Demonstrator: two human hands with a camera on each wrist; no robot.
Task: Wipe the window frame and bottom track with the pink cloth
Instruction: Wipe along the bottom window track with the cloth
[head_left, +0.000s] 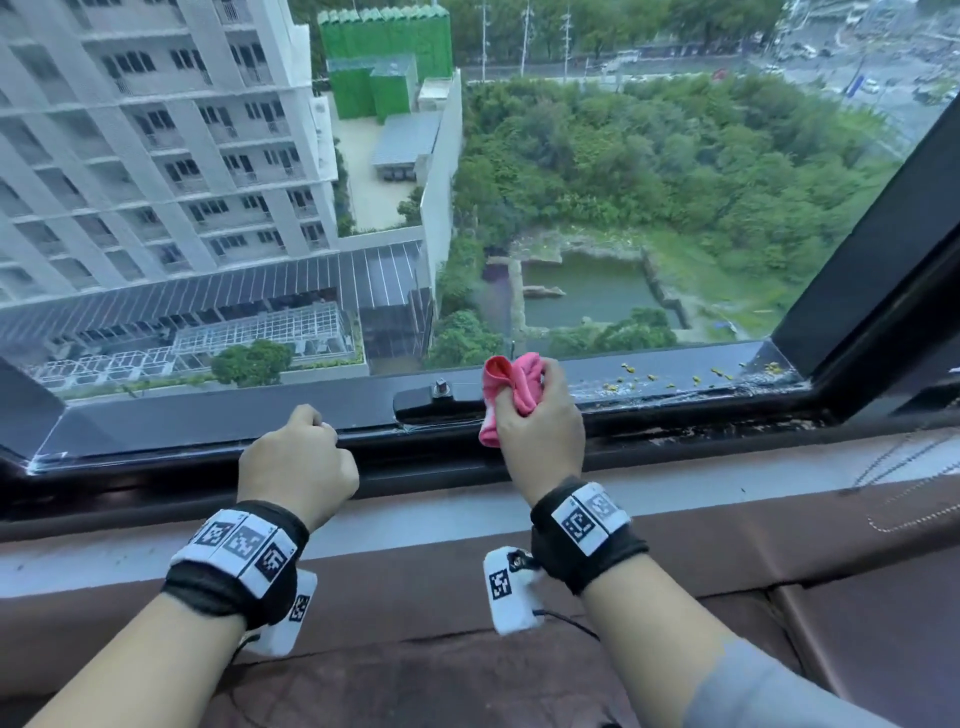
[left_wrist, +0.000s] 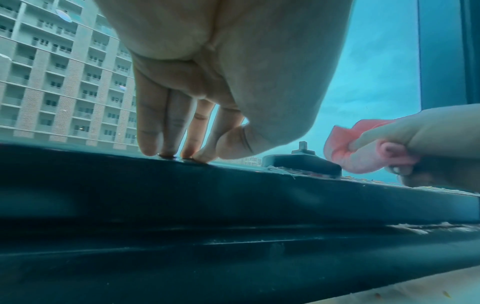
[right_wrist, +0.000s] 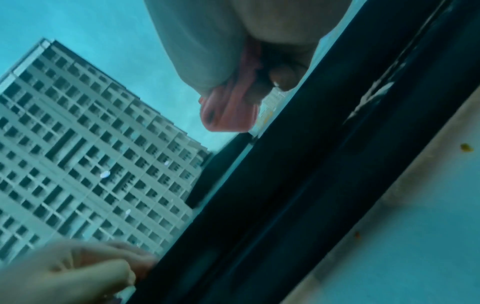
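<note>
Brown padded cushioning (head_left: 675, 561) runs along the near edge of the head view, and both forearms reach over it toward the window, each wrist wrapped in a black band (head_left: 234, 566) with square printed markers. Beyond it lies a pale sill (head_left: 441, 514), then the dark window frame (head_left: 208, 415) with its bottom track (head_left: 701, 434) running left to right. The left hand (head_left: 298, 462) sits on the frame to the left; in the left wrist view its fingertips (left_wrist: 166, 153) press down on the top edge of the frame, fingers close together and bent at the knuckles, holding nothing. The right hand (head_left: 540, 431) is further right, its fingers curled round the bunched pink cloth (head_left: 511, 387), which sticks out above the hand and hangs a little below it on the left. The cloth is at the frame just right of a small dark latch (head_left: 441, 395) with a metal stud; whether it touches the frame I cannot tell. Yellowish crumbs (head_left: 675, 379) and pale grime lie scattered on the frame to the far right, near the corner. Through the glass show a tall pale apartment block (head_left: 156, 145), trees and a green pond (head_left: 587, 296) far below.
</note>
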